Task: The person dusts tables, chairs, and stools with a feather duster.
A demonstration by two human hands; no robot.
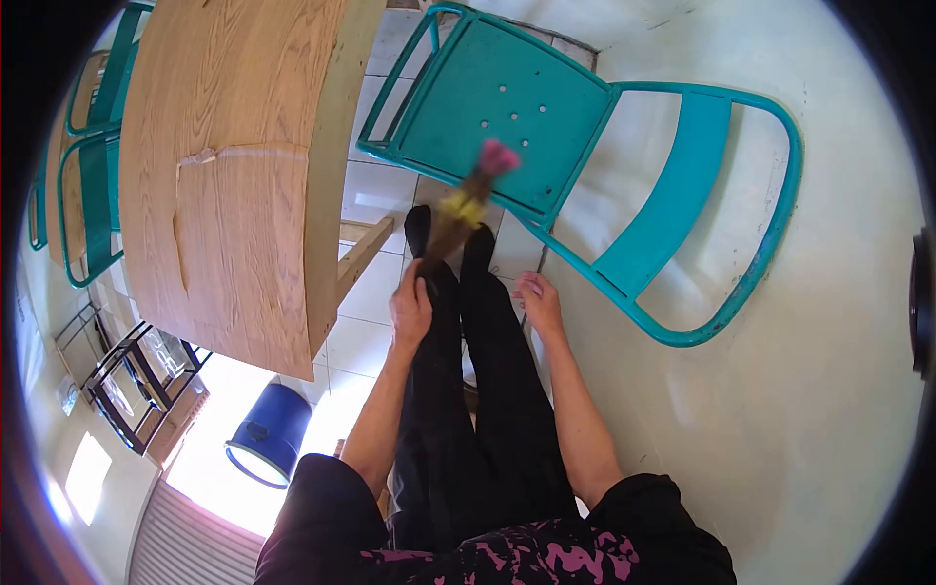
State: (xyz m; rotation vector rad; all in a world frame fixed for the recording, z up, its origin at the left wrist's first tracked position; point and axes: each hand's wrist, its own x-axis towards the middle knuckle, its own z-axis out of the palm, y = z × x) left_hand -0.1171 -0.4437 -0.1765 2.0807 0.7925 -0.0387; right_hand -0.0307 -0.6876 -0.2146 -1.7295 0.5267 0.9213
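My left hand [411, 310] is closed around the near end of a feather duster [456, 216], which is smeared by motion. The duster is brown with a yellow band and a pink tip, and it points up and away over my feet. Its pink tip overlaps the seat of a teal metal chair [531, 93] in this view. My right hand [538, 300] hangs beside my leg below the chair's frame, with loosely bent fingers apart and nothing in them.
A wood-topped table [229, 127] with a cracked, peeling surface stands on the left. Beyond it are more teal chairs [96, 200], a black metal frame [136, 390] and a blue bin [273, 429]. A pale wall [780, 419] borders the right side.
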